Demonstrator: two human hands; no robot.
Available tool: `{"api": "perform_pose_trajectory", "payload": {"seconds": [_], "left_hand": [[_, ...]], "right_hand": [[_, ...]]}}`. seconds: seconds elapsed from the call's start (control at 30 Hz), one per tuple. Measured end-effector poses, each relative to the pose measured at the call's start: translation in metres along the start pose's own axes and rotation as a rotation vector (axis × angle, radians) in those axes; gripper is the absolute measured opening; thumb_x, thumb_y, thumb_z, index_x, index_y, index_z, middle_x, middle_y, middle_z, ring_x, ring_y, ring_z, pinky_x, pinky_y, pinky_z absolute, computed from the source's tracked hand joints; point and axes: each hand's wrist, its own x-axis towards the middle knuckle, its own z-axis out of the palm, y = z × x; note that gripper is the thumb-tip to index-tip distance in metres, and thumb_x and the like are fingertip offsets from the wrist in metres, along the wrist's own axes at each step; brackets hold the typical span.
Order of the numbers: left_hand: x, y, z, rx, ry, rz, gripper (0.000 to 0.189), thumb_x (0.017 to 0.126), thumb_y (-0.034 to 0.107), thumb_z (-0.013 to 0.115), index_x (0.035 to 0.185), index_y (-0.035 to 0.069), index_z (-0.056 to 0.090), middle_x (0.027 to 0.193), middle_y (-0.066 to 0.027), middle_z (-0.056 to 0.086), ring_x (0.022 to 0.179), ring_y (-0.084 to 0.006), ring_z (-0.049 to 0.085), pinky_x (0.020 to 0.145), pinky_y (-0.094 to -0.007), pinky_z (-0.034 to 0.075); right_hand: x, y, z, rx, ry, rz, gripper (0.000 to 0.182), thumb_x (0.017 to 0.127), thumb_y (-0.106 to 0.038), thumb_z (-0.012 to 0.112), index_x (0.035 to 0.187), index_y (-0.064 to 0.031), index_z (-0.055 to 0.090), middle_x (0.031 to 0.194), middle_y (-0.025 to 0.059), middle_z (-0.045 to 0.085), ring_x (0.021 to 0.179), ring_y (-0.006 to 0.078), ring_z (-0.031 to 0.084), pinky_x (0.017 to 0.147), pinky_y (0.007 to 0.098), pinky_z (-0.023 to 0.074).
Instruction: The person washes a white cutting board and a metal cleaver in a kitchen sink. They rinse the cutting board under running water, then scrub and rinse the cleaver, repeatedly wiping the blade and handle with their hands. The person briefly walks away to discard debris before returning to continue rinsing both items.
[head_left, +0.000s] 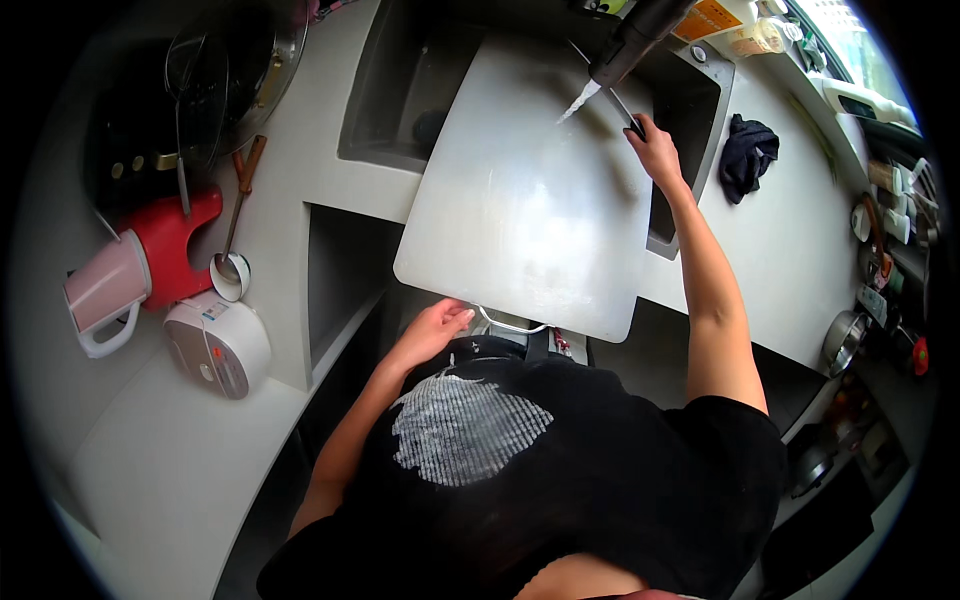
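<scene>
A large metal cutting board (525, 195) lies across the sink, its near edge reaching toward my body. At that edge is a bent wire handle (514, 324). My left hand (435, 330) is beside the handle, fingertips at the board's edge with the thumb below; I cannot tell whether it grips. My right hand (658, 154) is closed around the black handle of a knife (621, 106) over the board's far right part. Its thin blade runs up behind the dark tap (637, 37), which partly hides it. Water (579, 102) streams from the tap onto the board.
Sink basins show at the left (405, 90) and right of the board. A dark cloth (748, 157) lies crumpled on the right counter. Leftward are a pink pitcher (112, 289), a red stand (176, 240), a white appliance (217, 341) and a ladle (234, 225) in a bowl.
</scene>
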Motion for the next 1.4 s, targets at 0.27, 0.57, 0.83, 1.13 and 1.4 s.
{"api": "perform_pose_trajectory", "payload": {"seconds": [0.27,0.57,0.83,1.13,1.4], "left_hand": [[0.004,0.018,0.053,-0.519,0.032,0.066,0.031,0.100,0.019,0.050,0.118,-0.006,0.049,0.118,-0.0182,0.060,0.107,-0.0210,0.062,0.093,-0.0320,0.050],[-0.029,0.076,0.067,-0.520,0.169,0.271,0.025,0.098,0.016,0.053,0.115,-0.002,0.051,0.111,-0.0144,0.064,0.098,-0.0173,0.063,0.088,-0.0296,0.051],[-0.038,0.108,0.067,-0.491,0.175,0.319,0.025,0.098,0.012,0.050,0.117,-0.003,0.049,0.110,-0.0136,0.063,0.101,-0.0189,0.063,0.087,-0.0303,0.052],[-0.041,0.120,0.056,-0.450,0.163,0.197,0.024,0.097,0.009,0.051,0.117,-0.004,0.048,0.109,-0.0161,0.065,0.101,-0.0196,0.064,0.087,-0.0309,0.053],[-0.046,0.131,0.040,-0.449,0.149,0.102,0.026,0.097,0.009,0.051,0.117,-0.007,0.049,0.109,-0.0190,0.065,0.100,-0.0219,0.065,0.083,-0.0297,0.054]], "right_hand": [[-0.086,-0.042,-0.010,1.257,-0.456,0.281,0.018,0.096,-0.022,0.058,0.091,-0.0089,0.046,0.067,0.0008,0.048,0.050,0.0075,0.041,0.044,0.0234,0.0342],[-0.138,-0.098,-0.067,1.041,-0.547,0.135,0.020,0.096,-0.024,0.056,0.087,-0.0087,0.047,0.061,-0.0021,0.045,0.047,0.0049,0.041,0.040,0.0222,0.0319],[-0.204,-0.117,-0.096,-0.005,-0.352,-0.780,0.031,0.092,-0.026,0.062,0.110,-0.0024,0.055,0.081,0.0164,0.066,0.069,0.0330,0.065,0.061,0.0415,0.0517],[-0.078,-0.076,-0.034,-0.142,-0.175,-0.893,0.019,0.092,-0.022,0.058,0.092,-0.0047,0.051,0.071,0.0155,0.063,0.064,0.0356,0.062,0.058,0.0446,0.0499],[0.118,0.010,0.018,-0.325,-0.069,-0.217,0.029,0.091,-0.028,0.058,0.110,-0.0058,0.056,0.092,0.0215,0.067,0.088,0.0423,0.065,0.075,0.0499,0.0526]]}}
